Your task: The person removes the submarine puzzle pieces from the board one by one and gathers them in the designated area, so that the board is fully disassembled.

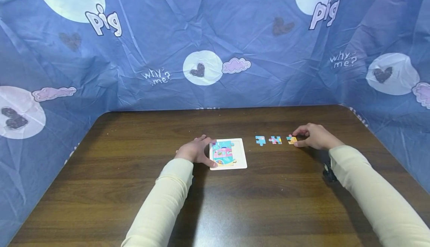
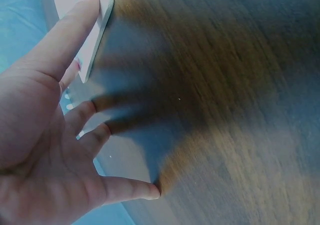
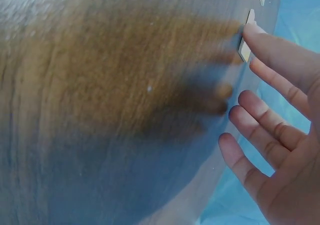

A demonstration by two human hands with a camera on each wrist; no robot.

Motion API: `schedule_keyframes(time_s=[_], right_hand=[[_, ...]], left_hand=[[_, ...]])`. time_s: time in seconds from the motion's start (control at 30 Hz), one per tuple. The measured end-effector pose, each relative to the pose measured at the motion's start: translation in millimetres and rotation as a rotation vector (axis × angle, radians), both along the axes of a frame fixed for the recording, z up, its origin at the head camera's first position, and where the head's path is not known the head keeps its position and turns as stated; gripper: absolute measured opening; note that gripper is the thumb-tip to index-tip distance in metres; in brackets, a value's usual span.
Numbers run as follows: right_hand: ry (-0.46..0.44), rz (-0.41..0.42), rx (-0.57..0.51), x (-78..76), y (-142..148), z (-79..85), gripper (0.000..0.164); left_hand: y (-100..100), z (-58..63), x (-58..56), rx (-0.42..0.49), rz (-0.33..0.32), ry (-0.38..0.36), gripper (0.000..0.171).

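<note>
A white puzzle tray (image 1: 240, 153) lies on the table, its left part filled with joined pieces of a blue and pink picture (image 1: 222, 153). My left hand (image 1: 195, 151) rests at the tray's left side, thumb on the near corner and index finger at the far one. The left wrist view shows that thumb (image 2: 65, 37) straight across the tray's edge, the other fingers spread. To the right, my right hand (image 1: 315, 136) pinches an orange and blue puzzle piece (image 1: 290, 139) between thumb and index finger; its remaining fingers extend loosely in the right wrist view.
Two loose puzzle pieces, one blue (image 1: 260, 140) and one pink and blue (image 1: 275, 139), lie in a row between the tray and my right hand. The brown wooden table (image 1: 141, 187) meets a blue printed cloth (image 1: 161, 45) at its back and sides.
</note>
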State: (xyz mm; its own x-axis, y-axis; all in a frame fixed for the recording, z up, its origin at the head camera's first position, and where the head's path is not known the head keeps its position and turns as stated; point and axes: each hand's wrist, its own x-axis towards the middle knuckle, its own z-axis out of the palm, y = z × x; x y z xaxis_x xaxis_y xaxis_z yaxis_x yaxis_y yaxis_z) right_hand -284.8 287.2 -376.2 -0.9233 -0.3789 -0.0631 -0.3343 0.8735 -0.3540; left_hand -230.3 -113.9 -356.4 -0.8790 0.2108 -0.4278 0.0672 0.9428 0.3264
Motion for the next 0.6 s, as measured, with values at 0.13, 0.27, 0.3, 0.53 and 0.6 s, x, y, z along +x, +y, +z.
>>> schedule_keyframes(time_s=[0.13,0.27,0.3,0.53,0.6], right_hand=[[-0.007,-0.019,-0.002,1.5,-0.2,1.4,0.037],[0.007,-0.006,-0.033,4.6,-4.4,4.7,0.036],[0.012,-0.004,-0.048,5.7,-6.2,5.9,0.036],[0.035,0.000,-0.169,10.6,-26.4,12.7,0.037],[0.038,-0.002,-0.200,11.1,-33.4,13.7,0.037]], left_hand=[[-1.3,-0.3,0.4,0.012,-0.003,0.004,0.089],[-2.5,-0.4,0.8,0.014,-0.003,0.005,0.089],[-2.6,-0.3,0.9,0.013,-0.003,0.004,0.089],[-1.8,0.1,1.1,0.002,0.006,-0.006,0.089],[-1.3,-0.1,0.7,-0.003,0.007,-0.009,0.089]])
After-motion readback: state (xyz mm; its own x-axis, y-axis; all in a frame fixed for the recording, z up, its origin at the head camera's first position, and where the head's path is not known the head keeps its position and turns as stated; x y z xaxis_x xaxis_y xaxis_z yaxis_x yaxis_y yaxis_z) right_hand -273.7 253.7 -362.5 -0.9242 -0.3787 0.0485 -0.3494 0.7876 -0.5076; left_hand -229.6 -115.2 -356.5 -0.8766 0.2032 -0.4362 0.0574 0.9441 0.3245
